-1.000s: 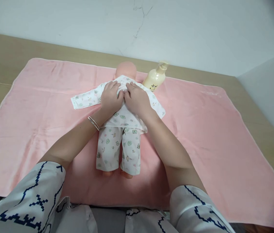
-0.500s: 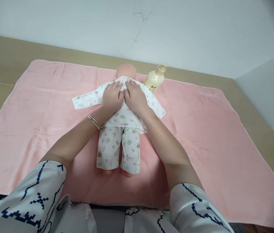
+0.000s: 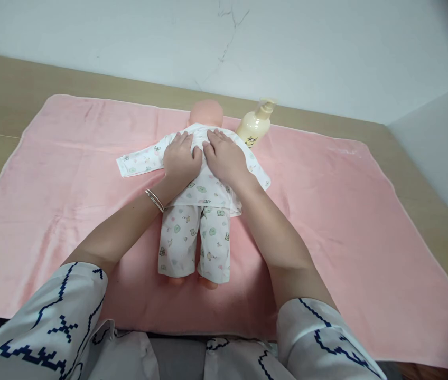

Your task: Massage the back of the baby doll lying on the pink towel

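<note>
A baby doll [image 3: 207,112] lies on the pink blanket with its bald head away from me and no face showing. It wears a white printed pajama top [image 3: 206,192] and matching pants [image 3: 177,240]; the feet peek out below. My left hand [image 3: 182,157] rests flat on the left side of the doll's upper back, fingers stretched towards the head. On the right side, my right hand [image 3: 226,157] lies flat in the same way. A small gap of cloth separates the two hands. Neither one grips anything.
The pink blanket [image 3: 338,227] covers much of the wooden table [image 3: 2,100]. A cream pump bottle [image 3: 255,124] stands right of the doll's head. Behind the table rises a white wall [image 3: 129,42] with dark crack lines.
My hands have slid slightly apart, the left one outward to the left and the right one to the right. The doll and bottle stay in place, while the view has shifted a little.
</note>
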Action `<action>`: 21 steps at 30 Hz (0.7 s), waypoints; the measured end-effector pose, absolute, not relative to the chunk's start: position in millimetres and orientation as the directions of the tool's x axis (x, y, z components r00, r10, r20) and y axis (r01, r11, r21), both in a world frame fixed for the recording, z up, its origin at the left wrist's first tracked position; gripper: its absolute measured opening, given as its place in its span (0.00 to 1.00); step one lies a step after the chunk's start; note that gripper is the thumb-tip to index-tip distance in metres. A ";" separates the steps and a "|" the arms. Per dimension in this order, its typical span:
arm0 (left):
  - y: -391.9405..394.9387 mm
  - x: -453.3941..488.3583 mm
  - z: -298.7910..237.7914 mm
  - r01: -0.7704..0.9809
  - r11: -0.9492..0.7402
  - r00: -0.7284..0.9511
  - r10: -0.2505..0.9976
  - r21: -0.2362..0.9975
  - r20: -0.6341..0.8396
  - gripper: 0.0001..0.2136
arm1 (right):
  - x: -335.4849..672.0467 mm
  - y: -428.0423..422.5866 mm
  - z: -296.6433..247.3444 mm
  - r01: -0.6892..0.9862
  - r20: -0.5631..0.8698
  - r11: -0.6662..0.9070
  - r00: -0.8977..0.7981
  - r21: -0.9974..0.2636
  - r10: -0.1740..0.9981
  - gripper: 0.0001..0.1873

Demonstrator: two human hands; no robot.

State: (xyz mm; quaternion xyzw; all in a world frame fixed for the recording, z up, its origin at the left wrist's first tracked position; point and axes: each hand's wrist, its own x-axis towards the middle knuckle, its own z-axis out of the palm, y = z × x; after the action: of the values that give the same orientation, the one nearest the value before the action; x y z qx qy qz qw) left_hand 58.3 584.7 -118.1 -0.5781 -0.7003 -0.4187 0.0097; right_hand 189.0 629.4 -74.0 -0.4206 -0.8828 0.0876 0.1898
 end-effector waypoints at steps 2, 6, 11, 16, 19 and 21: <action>586.8 57.6 -120.0 0.817 -0.014 -0.334 0.803 0.576 0.493 0.23 | 190.8 636.8 -76.7 0.691 0.256 0.636 -0.582 -0.344 0.772 0.29; 593.7 54.7 -128.0 0.833 -0.027 -0.343 0.759 0.553 0.553 0.22 | 189.7 641.4 -84.9 0.698 0.294 0.630 -0.557 -0.342 0.777 0.32; 600.0 51.5 -136.1 0.844 -0.051 -0.327 0.740 0.533 0.588 0.22 | 186.3 635.2 -89.6 0.741 0.367 0.592 -0.479 -0.318 0.797 0.34; 599.9 50.9 -138.3 0.825 -0.019 -0.371 0.737 0.566 0.565 0.25 | 187.4 635.9 -91.6 0.779 0.372 0.530 -0.407 -0.335 0.834 0.34; 601.0 50.0 -138.0 0.811 -0.007 -0.374 0.763 0.585 0.527 0.26 | 188.2 640.5 -95.3 0.754 0.372 0.550 -0.425 -0.358 0.825 0.35; 601.9 49.0 -137.5 0.807 -0.033 -0.351 0.777 0.590 0.523 0.24 | 188.2 641.6 -97.0 0.749 0.362 0.549 -0.428 -0.371 0.828 0.37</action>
State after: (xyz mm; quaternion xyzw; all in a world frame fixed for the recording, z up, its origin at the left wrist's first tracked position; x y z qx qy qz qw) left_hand 49.0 601.9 -137.5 -0.5695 -0.6951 -0.4385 0.0173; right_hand 188.2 641.6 -97.0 -0.4685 -0.8416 0.0769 0.2576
